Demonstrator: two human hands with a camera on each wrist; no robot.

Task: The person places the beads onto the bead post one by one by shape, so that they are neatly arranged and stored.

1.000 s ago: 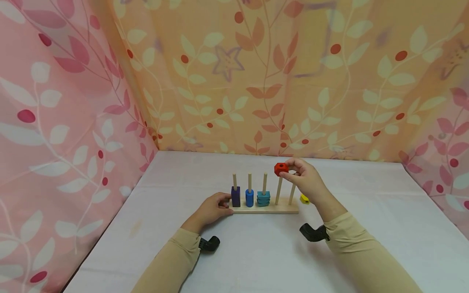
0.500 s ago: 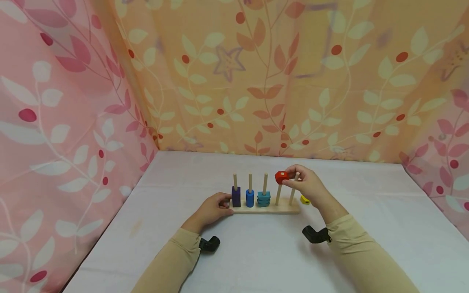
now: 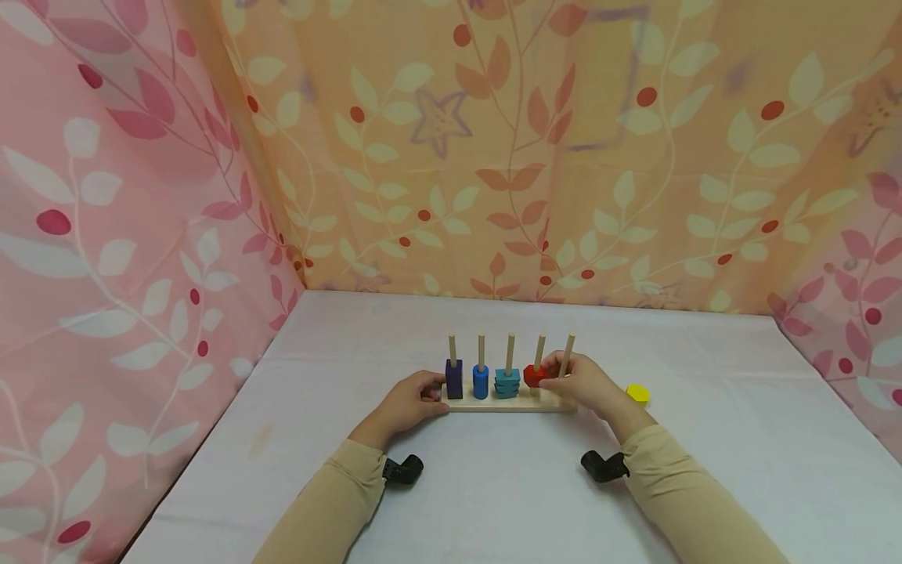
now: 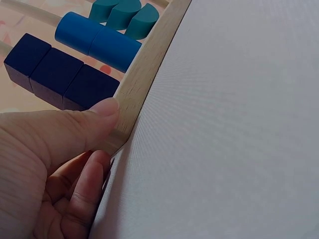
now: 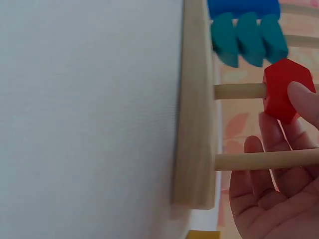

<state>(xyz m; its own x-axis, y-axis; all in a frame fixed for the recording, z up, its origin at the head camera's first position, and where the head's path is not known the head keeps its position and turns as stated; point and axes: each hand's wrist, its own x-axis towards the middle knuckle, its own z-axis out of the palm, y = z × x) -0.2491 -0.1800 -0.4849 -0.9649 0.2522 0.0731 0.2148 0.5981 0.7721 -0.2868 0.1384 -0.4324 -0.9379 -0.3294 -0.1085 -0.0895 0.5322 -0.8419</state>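
Note:
A wooden peg board (image 3: 507, 406) with several upright pegs lies on the table. My left hand (image 3: 412, 403) grips its left end, thumb on the front edge beside the dark purple blocks (image 4: 60, 72). In my right hand (image 3: 588, 382), thumb and fingers pinch a red faceted block (image 5: 283, 89), which is threaded on the fourth peg from the left and sits above the base, with bare peg below it. The rightmost peg (image 5: 264, 160) bears no block and crosses in front of my right palm in the right wrist view.
Blue cylinders (image 3: 481, 381) fill the second peg's lower part, and teal blocks (image 3: 506, 382) the third's. A yellow block (image 3: 637, 394) lies on the white table (image 3: 493, 493), right of my right wrist. Patterned cloth (image 3: 437, 196) hangs behind.
My right hand has come down, bringing the red block from the top of the fourth peg to partway down it. More of the yellow block now shows. My left hand stays put.

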